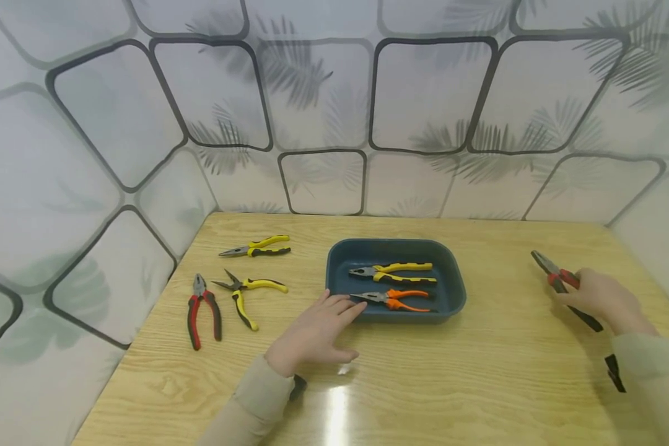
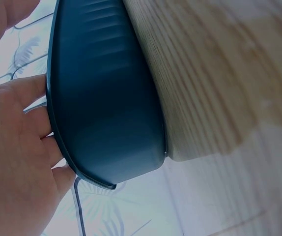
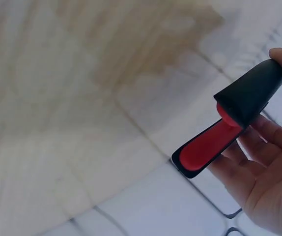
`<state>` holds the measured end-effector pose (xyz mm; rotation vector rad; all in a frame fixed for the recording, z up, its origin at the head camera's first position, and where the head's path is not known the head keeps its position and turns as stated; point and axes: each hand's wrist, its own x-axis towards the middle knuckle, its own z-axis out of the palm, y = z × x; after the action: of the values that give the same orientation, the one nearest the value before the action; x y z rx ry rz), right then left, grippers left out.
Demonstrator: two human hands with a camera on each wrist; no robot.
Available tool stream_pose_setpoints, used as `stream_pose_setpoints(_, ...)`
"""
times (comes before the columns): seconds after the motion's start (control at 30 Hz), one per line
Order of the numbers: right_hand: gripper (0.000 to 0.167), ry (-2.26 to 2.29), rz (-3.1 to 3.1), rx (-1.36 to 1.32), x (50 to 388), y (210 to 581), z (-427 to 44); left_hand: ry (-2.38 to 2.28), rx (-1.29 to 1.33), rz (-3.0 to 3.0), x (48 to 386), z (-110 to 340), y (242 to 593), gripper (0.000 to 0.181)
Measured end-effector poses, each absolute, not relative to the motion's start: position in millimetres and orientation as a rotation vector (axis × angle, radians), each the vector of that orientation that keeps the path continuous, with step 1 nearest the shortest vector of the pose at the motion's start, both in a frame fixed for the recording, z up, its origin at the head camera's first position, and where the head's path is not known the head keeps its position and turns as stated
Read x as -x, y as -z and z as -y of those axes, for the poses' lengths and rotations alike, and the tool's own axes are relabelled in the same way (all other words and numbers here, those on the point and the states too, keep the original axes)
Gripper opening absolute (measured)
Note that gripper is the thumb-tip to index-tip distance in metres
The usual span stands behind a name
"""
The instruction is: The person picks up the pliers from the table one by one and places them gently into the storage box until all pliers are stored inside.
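Red-and-black pliers [image 1: 558, 284], right of frame, gripped in right hand [image 1: 607, 300]; likely stiff, weighty, best held by handles [image 3: 207, 150]; left hand [image 1: 319, 331] outstretched, touching tray [image 1: 407, 318].

Indoor corner of unclear kind, with leaf-patterned walls [image 1: 424, 93] behind and beside a wood-grain tabletop [image 1: 479, 384].

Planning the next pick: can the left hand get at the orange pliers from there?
Probably yes: the left hand is at the rim of the tray, and the orange pliers lie just inside with nothing on top.
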<state>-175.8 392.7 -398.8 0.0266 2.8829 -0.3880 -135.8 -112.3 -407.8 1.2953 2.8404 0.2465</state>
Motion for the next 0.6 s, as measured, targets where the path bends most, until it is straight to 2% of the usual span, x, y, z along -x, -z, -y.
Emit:
stream_pose_setpoints(0.23,0.070,0.331,-2.925,0.080,185.2,384.9,-372.6,-0.259,-1.289,-2.835,136.2,113.4,408.8,0.080)
stream_pose_setpoints(0.5,0.062,0.317,-2.945,0.112,187.2,375.7,-351.4,-0.265,-1.299,-2.833,137.4,113.0,411.3,0.080)
stream_pose_setpoints(0.6,0.066,0.318,-2.958,0.131,187.4,371.1,-342.7,-0.268,-1.306,-2.835,137.6,113.5,411.7,0.080)
